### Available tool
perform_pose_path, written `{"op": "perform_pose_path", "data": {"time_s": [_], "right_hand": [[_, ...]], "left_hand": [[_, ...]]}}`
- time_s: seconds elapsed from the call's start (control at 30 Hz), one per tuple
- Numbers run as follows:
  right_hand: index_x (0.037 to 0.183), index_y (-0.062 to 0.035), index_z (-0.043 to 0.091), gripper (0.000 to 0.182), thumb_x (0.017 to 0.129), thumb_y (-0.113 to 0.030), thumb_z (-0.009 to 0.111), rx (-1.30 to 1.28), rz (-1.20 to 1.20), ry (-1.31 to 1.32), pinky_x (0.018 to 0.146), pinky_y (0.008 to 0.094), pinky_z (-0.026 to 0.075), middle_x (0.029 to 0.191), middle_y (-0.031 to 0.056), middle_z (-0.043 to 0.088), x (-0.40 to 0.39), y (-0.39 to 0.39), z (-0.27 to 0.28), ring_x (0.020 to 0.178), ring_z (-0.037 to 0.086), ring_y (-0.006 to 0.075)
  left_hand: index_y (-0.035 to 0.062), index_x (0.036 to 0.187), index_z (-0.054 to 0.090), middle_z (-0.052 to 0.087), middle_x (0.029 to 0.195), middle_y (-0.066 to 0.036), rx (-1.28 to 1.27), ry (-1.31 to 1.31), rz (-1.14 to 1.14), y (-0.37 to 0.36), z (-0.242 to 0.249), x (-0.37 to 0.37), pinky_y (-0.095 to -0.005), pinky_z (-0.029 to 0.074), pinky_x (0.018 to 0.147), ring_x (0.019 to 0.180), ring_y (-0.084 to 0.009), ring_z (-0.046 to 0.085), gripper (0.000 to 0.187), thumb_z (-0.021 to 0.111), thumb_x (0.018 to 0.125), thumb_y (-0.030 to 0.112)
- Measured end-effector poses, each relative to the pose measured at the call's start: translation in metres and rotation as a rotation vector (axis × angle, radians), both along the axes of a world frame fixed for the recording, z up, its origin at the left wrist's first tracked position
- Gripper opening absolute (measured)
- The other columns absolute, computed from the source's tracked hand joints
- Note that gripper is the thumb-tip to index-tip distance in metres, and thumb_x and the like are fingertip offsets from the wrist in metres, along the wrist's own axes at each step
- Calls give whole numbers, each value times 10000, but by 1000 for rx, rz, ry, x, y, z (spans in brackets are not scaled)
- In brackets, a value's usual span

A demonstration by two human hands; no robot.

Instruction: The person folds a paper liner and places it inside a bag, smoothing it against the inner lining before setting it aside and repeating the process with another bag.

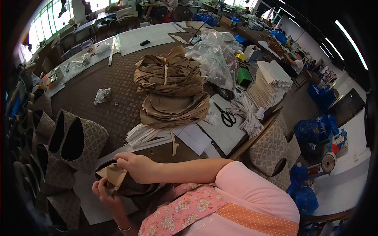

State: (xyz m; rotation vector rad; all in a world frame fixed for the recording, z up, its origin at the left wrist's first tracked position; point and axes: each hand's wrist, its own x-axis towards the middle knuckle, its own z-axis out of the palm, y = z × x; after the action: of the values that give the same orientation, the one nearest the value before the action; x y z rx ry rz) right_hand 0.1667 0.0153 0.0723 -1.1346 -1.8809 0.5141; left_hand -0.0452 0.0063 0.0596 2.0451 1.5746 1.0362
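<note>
A brown fabric piece (116,176) with a tan inner face and a dark rim lies in front of my body, at the bottom of the view. My right hand (138,167) reaches across from the right, its fingers closed on the piece's upper edge. From below, my left hand (105,192) curls its fingers round the near left edge, with a bracelet at the wrist. Part of the fabric is hidden by my right hand and forearm. Under it shows a pale sheet (86,196) on the table.
Folded brown fabric stacks (173,108) lie ahead, beside a clear plastic bag (216,55). Black scissors (226,117) rest on a white board (232,135). Patterned curved pieces (88,135) stand at left, others (267,153) at right. A co-worker (296,63) is at the far right.
</note>
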Motion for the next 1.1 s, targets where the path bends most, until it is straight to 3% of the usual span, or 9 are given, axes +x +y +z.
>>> {"op": "perform_pose_path", "data": {"time_s": [0.13, 0.2, 0.33, 0.43, 0.53, 0.7, 0.83, 0.9, 1.1], "right_hand": [[1105, -14, 531, 395, 738, -31, 676, 187, 73, -31, 867, 416, 513, 1215, 156, 545, -31, -2, -1, 1061, 599, 326], [1046, -49, 584, 285, 771, -58, 659, -138, 198, -111, 820, 400, 521, 1050, 142, 609, -26, 7, -16, 956, 627, 321], [930, -109, 656, 102, 837, -149, 643, -311, 343, -299, 756, 392, 529, 875, 116, 637, -7, 14, -19, 850, 642, 331], [967, -127, 695, 130, 862, -185, 646, -291, 332, -267, 734, 400, 527, 912, 109, 657, -10, 19, -23, 846, 652, 313], [965, -122, 699, 132, 870, -199, 650, -284, 313, -257, 725, 390, 525, 895, 88, 659, -11, 34, -14, 833, 651, 297], [960, -130, 704, 126, 864, -195, 654, -309, 344, -319, 712, 392, 526, 891, 81, 658, -22, 48, -4, 825, 650, 292], [947, -137, 713, 116, 855, -180, 657, -229, 327, -264, 700, 390, 527, 874, 75, 646, -34, 61, -6, 812, 649, 290], [958, -126, 698, 123, 852, -177, 659, -238, 307, -251, 699, 386, 528, 877, 76, 644, -40, 68, -7, 811, 650, 287], [1000, -98, 623, 190, 838, -182, 676, -240, 182, -193, 698, 373, 533, 900, 77, 648, -57, 73, -8, 798, 659, 263]], "left_hand": [[80, 1181, 568, 624, 1127, -89, 143, 28, -99, 3, -1, 25, -512, 336, 1065, 1047, -313, 603, 399, 597, 788, 20], [109, 1199, 577, 664, 1110, -84, -157, 178, -127, -1, -10, 18, -629, 213, 1094, 1053, -324, 618, 401, 556, 808, 26], [140, 1208, 579, 697, 1021, -83, -415, 412, -213, -11, -8, 2, -700, 168, 1060, 1020, -311, 639, 413, 528, 818, 17], [133, 1193, 578, 694, 1013, -74, -544, 427, -253, -10, 3, 7, -697, 168, 1062, 983, -308, 647, 383, 561, 821, 45], [134, 1127, 609, 695, 959, -50, -259, 136, -127, -4, -6, 6, -682, 193, 1056, 961, -282, 648, 315, 627, 815, 91], [105, 836, 661, 637, 1113, -92, 75, 153, 45, 9, -1, -5, -489, 336, 1050, 961, -302, 626, 112, 741, 766, 137], [57, 770, 629, 587, 1232, -135, 132, 72, 66, 26, -5, -15, -415, 421, 997, 999, -336, 621, 112, 737, 754, 79], [18, 765, 587, 615, 1210, -142, 95, -200, -78, 38, -15, -20, -398, 493, 913, 1010, -322, 633, 114, 700, 754, 17], [1, 760, 532, 667, 1076, -159, 16, -264, -93, 44, -22, -24, -356, 531, 830, 943, -292, 661, 109, 634, 753, -38]]}}
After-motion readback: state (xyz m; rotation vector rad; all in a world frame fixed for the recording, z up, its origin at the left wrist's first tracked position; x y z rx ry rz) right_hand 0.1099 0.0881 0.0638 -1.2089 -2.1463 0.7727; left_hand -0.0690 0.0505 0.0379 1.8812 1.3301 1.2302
